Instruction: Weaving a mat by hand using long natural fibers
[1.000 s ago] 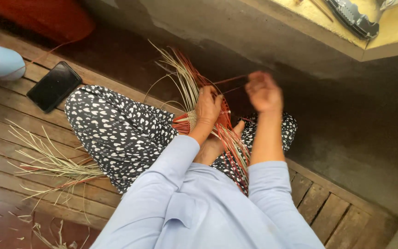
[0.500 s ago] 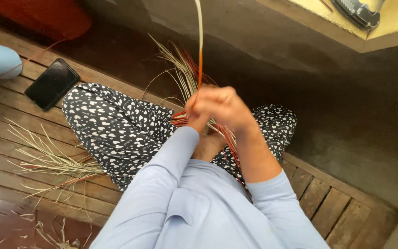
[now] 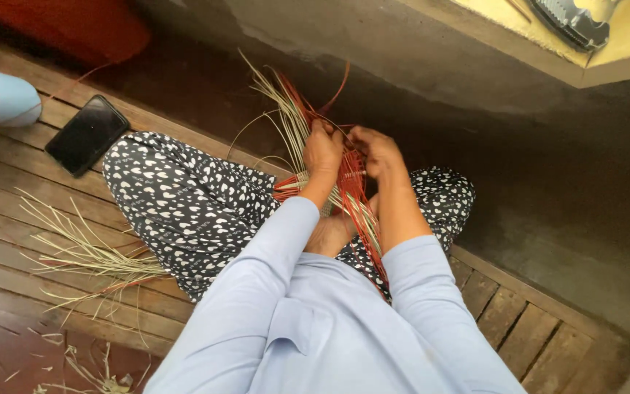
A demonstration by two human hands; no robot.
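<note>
Head view is showing your left hand (image 3: 322,149) pinching the red and pale strips of the woven piece (image 3: 350,191) just beneath it, while your right hand (image 3: 375,149) is gripping strands beside it; be keeping tension even, strips flat.

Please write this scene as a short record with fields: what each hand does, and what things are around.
left hand: grips the red and pale woven strips over the lap
right hand: pinches the same strips, close beside the left hand
loose ends: fan upward beyond the hands
clothing: pale blue sleeves, black trousers with white spots
phone: dark, lying on the wooden slat floor
loose pale strips: scattered on the floor
</note>
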